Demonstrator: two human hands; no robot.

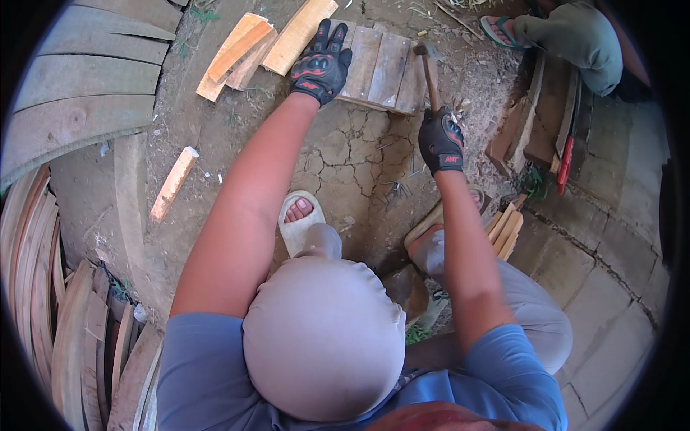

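Observation:
My left hand (321, 68), in a black glove with red trim, lies with its fingers stretched out over the left edge of a small wooden panel (384, 66) made of short boards. Beside it is a pale plank (298, 36) that reaches up and away. In my right hand (440, 141), gloved the same way, is the wooden handle of a hammer (429, 75). The hammer's dark head is raised at the right edge of the panel. Loose nails (397, 189) are scattered on the cracked soil below the panel.
Wood offcuts (241, 54) lie at the upper left, and a short block (175, 184) sits lower down. Stacked boards (79, 337) fill the lower left. Another person's leg (575, 43) is at the upper right, above timber pieces (525, 133) and a red-handled tool (566, 165).

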